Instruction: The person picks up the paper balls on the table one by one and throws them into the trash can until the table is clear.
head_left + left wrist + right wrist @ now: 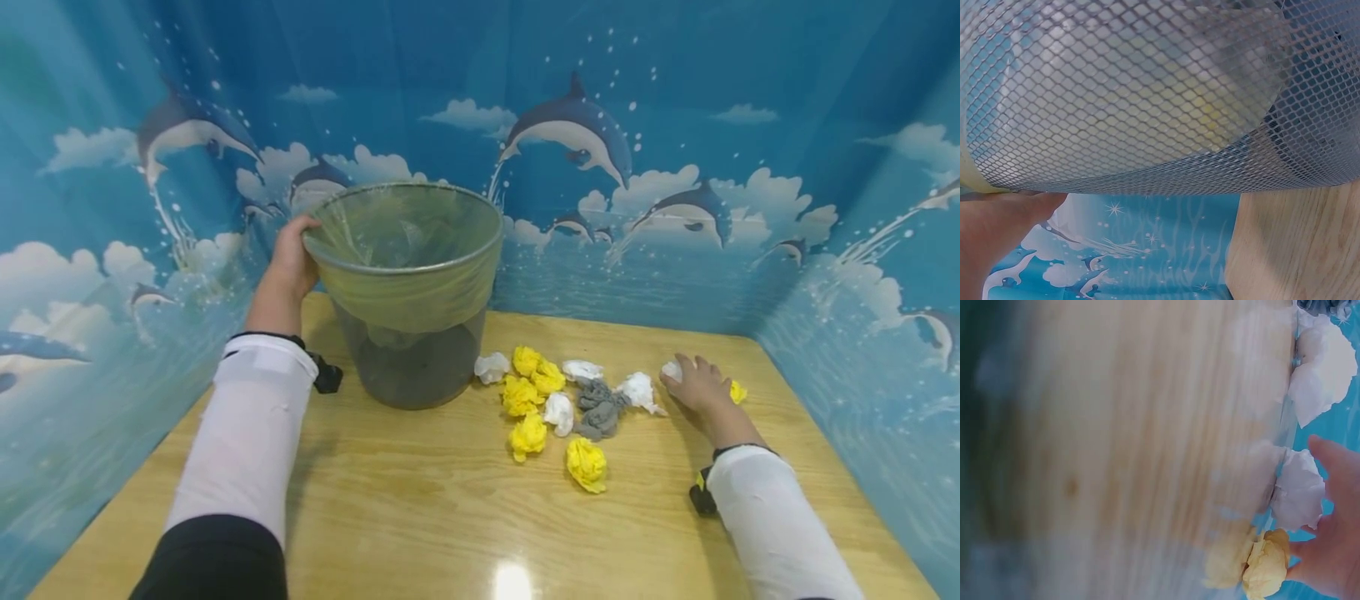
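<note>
At the left, my left hand (294,258) grips the rim of a mesh wastebasket (420,367), with its fingertips over the edge. A translucent yellowish bin liner (405,296) is folded over that rim. Through the mesh in the left wrist view, the liner (1147,119) shows a yellow patch. My right hand (701,390) reaches low over the table at the right, its thumb and fingers spread around a white crumpled paper ball (1297,490). Beside the fingers lies a yellow crumpled ball (1266,565), partly hidden by the hand in the head view.
Several yellow crumpled balls (521,396), white ones (558,414) and a grey crumpled clump (600,408) lie right of the wastebasket. One yellow ball (586,464) sits nearer the front. A dolphin-print curtain (420,75) surrounds the wooden table (420,500).
</note>
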Available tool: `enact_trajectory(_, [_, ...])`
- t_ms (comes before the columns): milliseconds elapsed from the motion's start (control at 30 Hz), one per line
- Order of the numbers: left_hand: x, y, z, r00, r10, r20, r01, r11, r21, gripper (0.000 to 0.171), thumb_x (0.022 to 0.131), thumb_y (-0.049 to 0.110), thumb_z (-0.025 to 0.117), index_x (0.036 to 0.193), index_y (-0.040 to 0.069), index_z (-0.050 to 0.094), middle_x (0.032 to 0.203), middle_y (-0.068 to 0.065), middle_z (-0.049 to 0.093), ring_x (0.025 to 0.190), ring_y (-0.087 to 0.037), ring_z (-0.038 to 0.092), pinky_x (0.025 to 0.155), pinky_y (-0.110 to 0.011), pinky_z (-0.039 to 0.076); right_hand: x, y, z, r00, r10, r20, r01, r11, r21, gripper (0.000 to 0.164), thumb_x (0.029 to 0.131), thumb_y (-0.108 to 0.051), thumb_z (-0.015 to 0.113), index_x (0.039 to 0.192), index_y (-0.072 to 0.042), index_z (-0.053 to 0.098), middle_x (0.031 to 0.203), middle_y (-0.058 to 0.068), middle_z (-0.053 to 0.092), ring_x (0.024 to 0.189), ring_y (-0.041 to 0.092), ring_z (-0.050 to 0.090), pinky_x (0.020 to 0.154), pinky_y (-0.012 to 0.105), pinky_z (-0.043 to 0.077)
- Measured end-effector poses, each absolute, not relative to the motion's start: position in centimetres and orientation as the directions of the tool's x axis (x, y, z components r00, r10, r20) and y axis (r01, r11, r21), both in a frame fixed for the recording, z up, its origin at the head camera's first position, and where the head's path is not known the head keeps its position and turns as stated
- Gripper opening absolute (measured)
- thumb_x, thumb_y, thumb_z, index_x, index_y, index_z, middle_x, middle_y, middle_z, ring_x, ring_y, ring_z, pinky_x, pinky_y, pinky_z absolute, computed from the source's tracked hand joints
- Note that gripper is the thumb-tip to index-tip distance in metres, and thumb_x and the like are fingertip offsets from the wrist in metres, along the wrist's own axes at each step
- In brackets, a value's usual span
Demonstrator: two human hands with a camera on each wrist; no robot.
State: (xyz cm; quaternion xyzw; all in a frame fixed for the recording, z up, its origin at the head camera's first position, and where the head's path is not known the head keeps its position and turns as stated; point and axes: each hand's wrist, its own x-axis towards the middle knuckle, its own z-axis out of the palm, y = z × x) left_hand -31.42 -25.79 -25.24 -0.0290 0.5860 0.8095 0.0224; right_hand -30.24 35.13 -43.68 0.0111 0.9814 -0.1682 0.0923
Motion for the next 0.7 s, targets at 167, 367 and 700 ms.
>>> enact_trajectory(167, [-31.51, -25.91, -25.32, -0.998, -0.007, -0.066, -0.060, -0.317, 0.946, 0.067, 0.101, 0.028, 0.028, 0.154, 0.029, -0.014, 0.162, 0.013, 0.010, 0.130, -0.004, 0.038, 0.110, -0.021, 0.024, -30.39, 35.11, -43.72, -0.981, -0.035, -0.189, 0.024, 0.953, -0.301, 0.072, 0.100, -0.038, 0.042, 0.148, 0.011, 0.018, 0.145, 0.046, 0.010, 0.132, 0.065, 0.007, 0.105, 0.074, 0.002])
enact_trajectory(367, [-31.61, -25.69, -25.08, -0.996, -0.019, -0.083, -0.074, -0.292, 0.954, 0.071, 0.100, 0.029, 0.030, 0.153, 0.032, -0.017, 0.160, 0.015, -0.018, 0.150, -0.009, -0.003, 0.120, -0.029, 0.007, -30.83, 35.20, -44.12, -0.982, -0.076, -0.170, -0.028, 0.964, -0.266, 0.065, 0.099, -0.028, 0.045, 0.143, 0.015, 0.026, 0.140, 0.046, 0.025, 0.129, 0.062, 0.023, 0.108, 0.070, 0.008])
enact_trajectory(700, [-31.58, -25.60, -25.22, -0.995, -0.028, -0.097, -0.085, -0.284, 0.955, 0.072, 0.100, 0.030, 0.031, 0.152, 0.032, -0.018, 0.158, 0.015, -0.025, 0.148, -0.010, -0.015, 0.121, -0.032, 0.000, -30.96, 35.02, -44.44, -0.977, -0.140, -0.161, -0.101, 0.968, -0.230, 0.050, 0.100, -0.017, 0.043, 0.137, 0.016, 0.034, 0.136, 0.045, 0.031, 0.126, 0.061, 0.030, 0.105, 0.069, 0.023])
